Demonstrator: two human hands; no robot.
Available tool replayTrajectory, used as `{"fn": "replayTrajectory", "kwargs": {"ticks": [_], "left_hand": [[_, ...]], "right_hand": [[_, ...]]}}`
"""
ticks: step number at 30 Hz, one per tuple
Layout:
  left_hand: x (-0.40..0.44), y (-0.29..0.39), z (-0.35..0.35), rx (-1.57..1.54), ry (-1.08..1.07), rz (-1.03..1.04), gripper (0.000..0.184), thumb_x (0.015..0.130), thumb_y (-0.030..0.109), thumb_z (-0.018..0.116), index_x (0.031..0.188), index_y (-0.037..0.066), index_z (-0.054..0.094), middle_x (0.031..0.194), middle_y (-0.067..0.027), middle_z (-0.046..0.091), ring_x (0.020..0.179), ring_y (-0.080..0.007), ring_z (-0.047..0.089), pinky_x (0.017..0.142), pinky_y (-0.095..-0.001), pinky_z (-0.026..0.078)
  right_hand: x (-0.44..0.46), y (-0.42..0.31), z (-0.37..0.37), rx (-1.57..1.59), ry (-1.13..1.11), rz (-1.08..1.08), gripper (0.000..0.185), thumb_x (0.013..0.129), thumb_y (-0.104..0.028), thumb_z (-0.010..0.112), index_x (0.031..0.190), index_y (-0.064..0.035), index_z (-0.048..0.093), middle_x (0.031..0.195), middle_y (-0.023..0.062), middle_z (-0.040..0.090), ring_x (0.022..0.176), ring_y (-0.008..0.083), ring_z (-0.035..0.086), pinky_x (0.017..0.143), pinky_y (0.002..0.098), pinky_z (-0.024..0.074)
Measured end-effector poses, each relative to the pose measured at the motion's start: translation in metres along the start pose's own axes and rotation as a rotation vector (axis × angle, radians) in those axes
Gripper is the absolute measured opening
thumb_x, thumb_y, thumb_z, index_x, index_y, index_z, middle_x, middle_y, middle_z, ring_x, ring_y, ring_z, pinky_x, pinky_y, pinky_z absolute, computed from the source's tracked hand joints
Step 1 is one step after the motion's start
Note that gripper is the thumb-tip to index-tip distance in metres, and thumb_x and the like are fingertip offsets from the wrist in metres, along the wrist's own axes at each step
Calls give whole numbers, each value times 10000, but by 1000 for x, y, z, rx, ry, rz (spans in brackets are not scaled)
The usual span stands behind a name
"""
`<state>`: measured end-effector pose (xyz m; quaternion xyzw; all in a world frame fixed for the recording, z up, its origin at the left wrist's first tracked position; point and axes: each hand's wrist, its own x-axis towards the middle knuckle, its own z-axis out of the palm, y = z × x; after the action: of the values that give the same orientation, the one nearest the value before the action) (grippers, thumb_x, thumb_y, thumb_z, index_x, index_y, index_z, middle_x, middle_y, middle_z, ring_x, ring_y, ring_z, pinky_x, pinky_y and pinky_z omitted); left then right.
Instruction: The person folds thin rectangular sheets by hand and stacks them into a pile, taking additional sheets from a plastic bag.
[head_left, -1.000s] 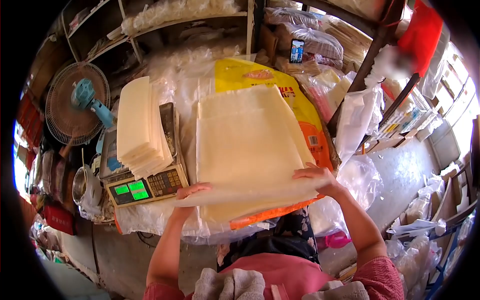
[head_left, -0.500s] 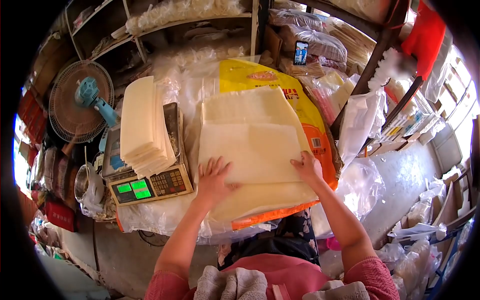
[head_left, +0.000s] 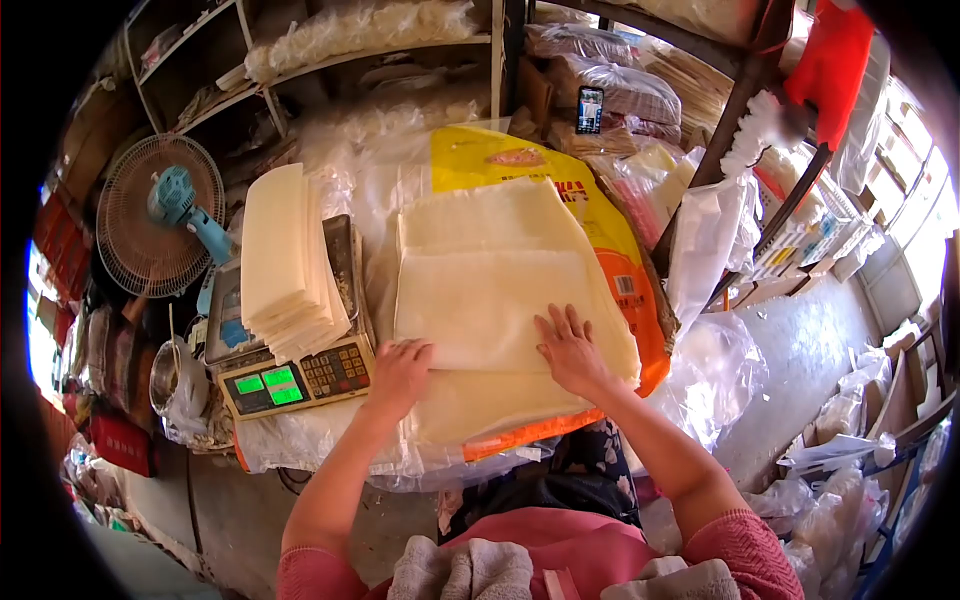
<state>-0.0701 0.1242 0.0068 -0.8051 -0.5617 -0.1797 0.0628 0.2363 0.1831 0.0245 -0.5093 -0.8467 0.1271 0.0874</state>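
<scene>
A wide, pale cream sheet (head_left: 495,305) lies folded on a stack of similar sheets (head_left: 480,405), its fold toward the far side and its near edge across the middle. My left hand (head_left: 400,372) rests at the left end of that near edge, fingers bent close together; whether it pinches the sheet is hidden. My right hand (head_left: 572,352) lies on the sheet's right part with fingers spread, holding nothing. Under the stack is a yellow and orange printed bag (head_left: 625,285). To the left, folded cream sheets (head_left: 285,255) are piled on a digital scale (head_left: 300,385).
A fan (head_left: 162,215) stands at the far left beside a metal bowl (head_left: 170,375). Shelves (head_left: 370,55) with bagged goods run along the back. A phone (head_left: 589,110) stands upright at the back. Clear plastic bags (head_left: 715,370) hang and lie on the right.
The near flap of the top sheet, earlier lifted by both hands, now lies folded over the stack. My right hand has moved from the right edge inward; my left hand has drawn in its fingers.
</scene>
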Motion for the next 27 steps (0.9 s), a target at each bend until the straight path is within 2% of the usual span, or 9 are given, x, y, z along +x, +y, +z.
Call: {"fn": "replayTrajectory", "kwargs": {"ticks": [2, 8, 11, 14, 18, 21, 23, 26, 27], "left_hand": [[1, -1, -16, 21, 178, 44, 165, 767, 43, 559, 909, 85, 631, 864, -27, 638, 830, -202, 629, 822, -390, 403], [35, 55, -86, 12, 417, 202, 293, 744, 23, 636, 1033, 57, 604, 1032, -89, 601, 964, -266, 593, 914, -387, 403], [38, 66, -86, -343, 883, -296, 486, 749, 6, 689, 1203, 43, 518, 1186, -117, 532, 1087, -283, 541, 986, -397, 379], [13, 34, -29, -1084, 622, -512, 659, 798, 34, 695, 1347, 2, 330, 1323, -127, 440, 1245, -247, 441, 1028, -372, 372], [-7, 30, -7, -997, 693, -392, 546, 779, 30, 689, 1273, -1, 460, 1359, -139, 491, 1277, -243, 454, 1089, -366, 320], [-27, 4, -16, -752, 169, 120, 324, 779, 20, 689, 1087, -26, 598, 1142, -113, 646, 1194, -245, 537, 1088, -367, 319], [-25, 15, -18, -999, 79, -318, 220, 752, 33, 714, 960, 6, 648, 964, -70, 695, 1047, -266, 619, 1036, -373, 374], [0, 24, -21, -1322, 80, -708, 526, 706, 87, 748, 1197, 50, 561, 1044, -113, 652, 1026, -274, 608, 959, -414, 439], [6, 28, -19, -1076, 83, -730, 589, 712, 101, 752, 1248, 51, 515, 1122, -136, 608, 1079, -276, 574, 968, -417, 432]], "right_hand": [[6, -16, -13, 37, -109, 47, 516, 971, -311, 441, 1426, -91, 338, 1507, 190, 235, 1394, 413, 193, 1102, 573, 200], [19, -92, -52, 73, 116, -381, 437, 846, -47, 513, 1283, -44, 490, 1295, 177, 529, 1212, 329, 494, 1020, 514, 364], [11, -96, -86, 354, 478, -513, 389, 758, 68, 515, 1130, -28, 576, 1104, 144, 641, 1056, 322, 594, 936, 453, 443], [-6, -72, -95, 296, 526, -784, 415, 693, 79, 549, 1091, -29, 586, 1103, 135, 628, 1019, 330, 597, 915, 437, 454], [-30, -18, -46, 472, 208, -511, 343, 742, -17, 682, 1075, -9, 602, 1125, 105, 645, 1079, 285, 596, 931, 383, 461], [-36, 27, -19, 775, -99, -403, 374, 781, -79, 721, 1124, 1, 595, 1120, 42, 652, 1077, 176, 594, 923, 328, 463], [-30, 25, -18, 1035, -148, 249, 310, 841, -188, 705, 1064, 12, 627, 957, 29, 671, 905, 109, 610, 794, 280, 488], [-18, 25, -15, 1063, -55, 241, 301, 869, -210, 676, 1053, 22, 624, 902, 24, 657, 845, 88, 584, 744, 280, 478], [-14, 26, -11, 1025, -13, 252, 291, 863, -195, 679, 1054, 18, 626, 894, 30, 657, 836, 96, 585, 739, 287, 478]]}}
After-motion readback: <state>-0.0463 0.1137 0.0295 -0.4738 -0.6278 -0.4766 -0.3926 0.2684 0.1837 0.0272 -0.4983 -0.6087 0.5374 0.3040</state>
